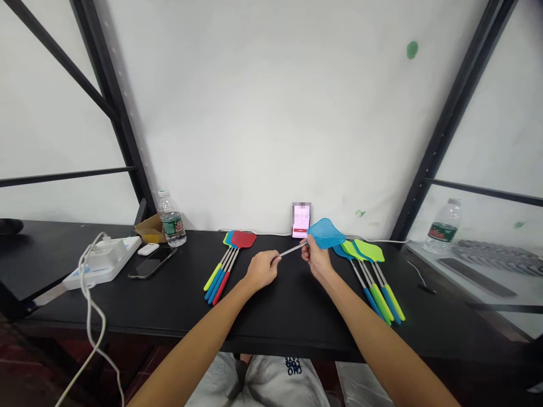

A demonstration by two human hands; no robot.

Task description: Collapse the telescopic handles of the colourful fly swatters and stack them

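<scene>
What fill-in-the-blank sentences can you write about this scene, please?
1. The left hand and right hand hold a fly swatter with a ____ head.
2. The top swatter in the pile left of the hands has a ____ head.
3. The water bottle stands on a ____ table.

Missing words: blue; red; black.

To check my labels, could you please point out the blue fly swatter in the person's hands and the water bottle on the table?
Blue plastic fly swatter (326, 234), head view, on its mesh head.
Clear plastic water bottle (172, 226), head view, on its label.
</scene>
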